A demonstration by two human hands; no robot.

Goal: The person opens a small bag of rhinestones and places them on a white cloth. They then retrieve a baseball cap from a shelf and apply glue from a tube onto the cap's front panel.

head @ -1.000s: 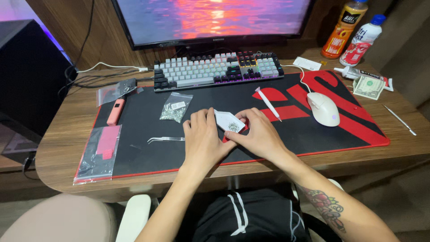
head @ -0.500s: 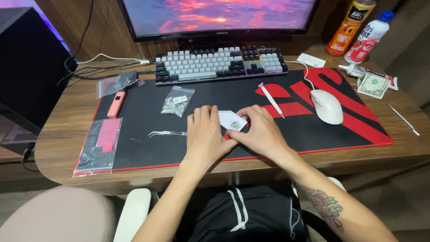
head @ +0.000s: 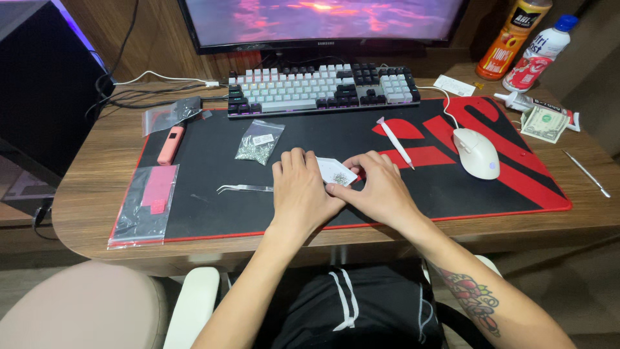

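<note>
The left hand (head: pixel 301 192) lay palm down on the black and red mat (head: pixel 387 200), fingers close together, its fingertips touching the near edge of a small white tray (head: pixel 336 173). The right hand (head: pixel 381 190) rested just beside it, thumb and forefinger pinched at the tray's front edge, holding it lightly. In the tray sat a little heap of what looked like tiny metal parts (head: pixel 339 176), too small to tell for sure. The tray was on the mat near its middle, between the two hands. Tweezers (head: pixel 244 189) lay just left of the left hand. A clear bag (head: pixel 258 142) lay farther back, below the keyboard (head: pixel 321 89). A white pen (head: pixel 395 134) and a mouse (head: pixel 476 152) were to the right, on the worktop (head: pixel 84 194).
</note>
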